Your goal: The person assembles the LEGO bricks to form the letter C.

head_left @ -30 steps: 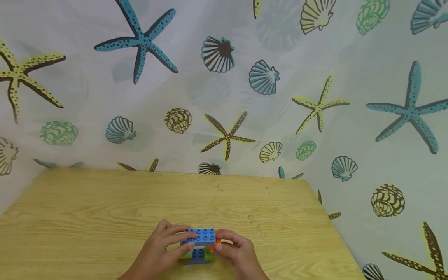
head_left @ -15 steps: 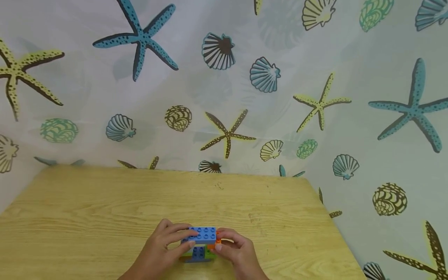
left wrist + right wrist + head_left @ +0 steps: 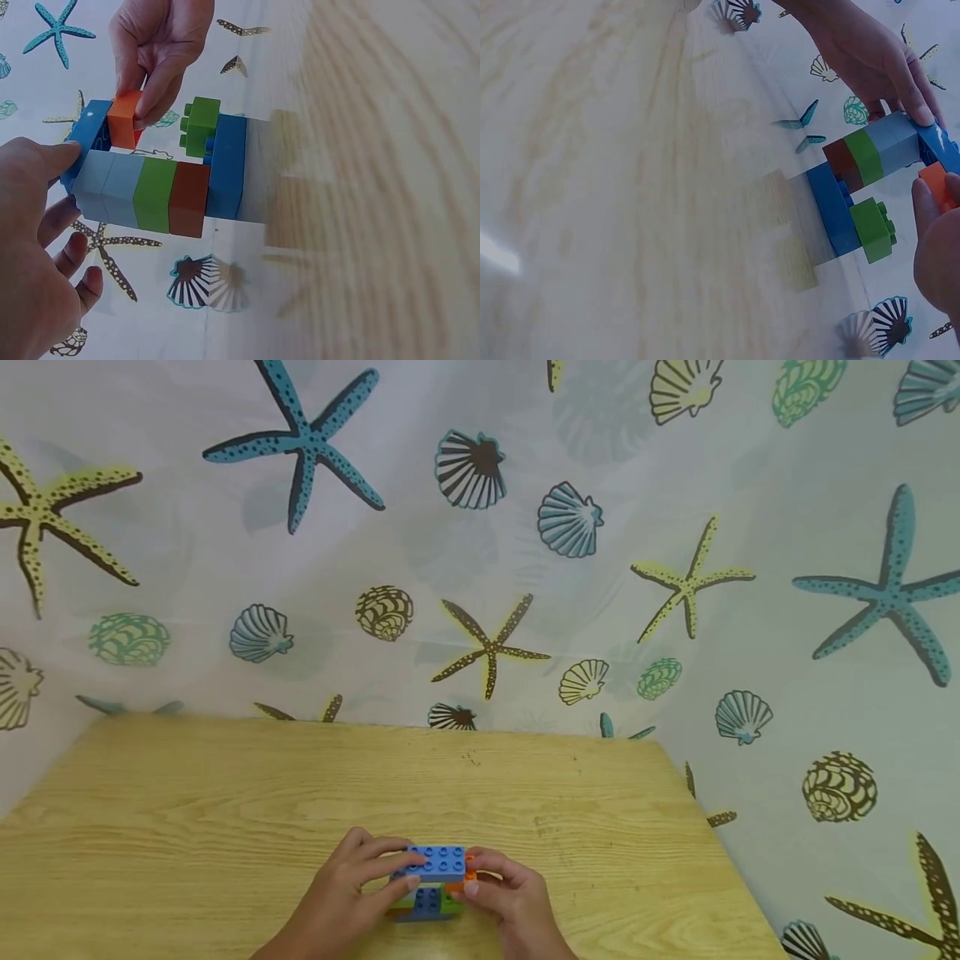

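Observation:
My left hand [image 3: 341,893] holds the long blue brick [image 3: 447,863] at the top of a small brick build, its thumb on the front side and fingers over the studs. Below that brick, a column of two light blue bricks [image 3: 116,187], a green one [image 3: 155,193] and a brown one [image 3: 189,199] stands on a blue base brick [image 3: 227,166]. A second green brick [image 3: 871,229] sits on the base's other end, studs bare. My right hand [image 3: 517,897] pinches an orange brick [image 3: 124,118] against the top brick's overhanging end, with a gap above the second green brick.
The build stands on a wood-grain table [image 3: 225,793] near its front edge. A white cloth [image 3: 510,568] printed with starfish and shells hangs behind and along the right side.
Both hands keep their holds with almost no movement. The whole head view shifts slightly.

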Demonstrator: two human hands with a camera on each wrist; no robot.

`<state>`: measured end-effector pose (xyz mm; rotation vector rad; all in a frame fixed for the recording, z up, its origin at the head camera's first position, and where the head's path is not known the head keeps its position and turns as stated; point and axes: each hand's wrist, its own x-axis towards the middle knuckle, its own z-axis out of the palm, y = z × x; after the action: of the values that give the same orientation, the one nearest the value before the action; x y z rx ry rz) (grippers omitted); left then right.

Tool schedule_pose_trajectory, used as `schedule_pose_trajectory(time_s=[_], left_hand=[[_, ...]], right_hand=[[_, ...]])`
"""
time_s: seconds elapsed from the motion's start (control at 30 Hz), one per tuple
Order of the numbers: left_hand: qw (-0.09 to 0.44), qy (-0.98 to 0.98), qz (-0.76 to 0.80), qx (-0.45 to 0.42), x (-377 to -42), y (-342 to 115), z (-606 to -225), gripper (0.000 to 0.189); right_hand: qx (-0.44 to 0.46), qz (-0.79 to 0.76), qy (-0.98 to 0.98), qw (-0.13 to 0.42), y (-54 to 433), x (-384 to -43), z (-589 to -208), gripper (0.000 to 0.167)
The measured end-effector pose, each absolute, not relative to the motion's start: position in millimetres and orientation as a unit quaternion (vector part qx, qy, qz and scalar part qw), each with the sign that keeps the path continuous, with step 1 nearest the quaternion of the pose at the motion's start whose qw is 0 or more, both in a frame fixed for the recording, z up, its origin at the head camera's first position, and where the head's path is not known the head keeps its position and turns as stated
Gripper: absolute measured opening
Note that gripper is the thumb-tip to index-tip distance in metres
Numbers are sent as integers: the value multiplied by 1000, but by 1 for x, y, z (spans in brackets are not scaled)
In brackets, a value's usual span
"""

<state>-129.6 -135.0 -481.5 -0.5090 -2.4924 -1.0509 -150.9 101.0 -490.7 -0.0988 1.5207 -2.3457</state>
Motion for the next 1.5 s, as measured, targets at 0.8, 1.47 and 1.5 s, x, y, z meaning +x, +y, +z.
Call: schedule_pose_trajectory(time_s=[0.8, 1.47, 1.5], left_hand=[[186, -890, -374, -183, -131, -135, -481, 31], [-19, -830, -541, -135, -135, -162, -489, 40], [-22, -829, -543, -131, -135, -162, -490, 39]], right_hand=[[-131, -712, 669, 169, 120, -167, -493, 34], [-275, -643, 708, 101, 128, -171, -495, 28], [-280, -640, 709, 93, 128, -171, -496, 26]])
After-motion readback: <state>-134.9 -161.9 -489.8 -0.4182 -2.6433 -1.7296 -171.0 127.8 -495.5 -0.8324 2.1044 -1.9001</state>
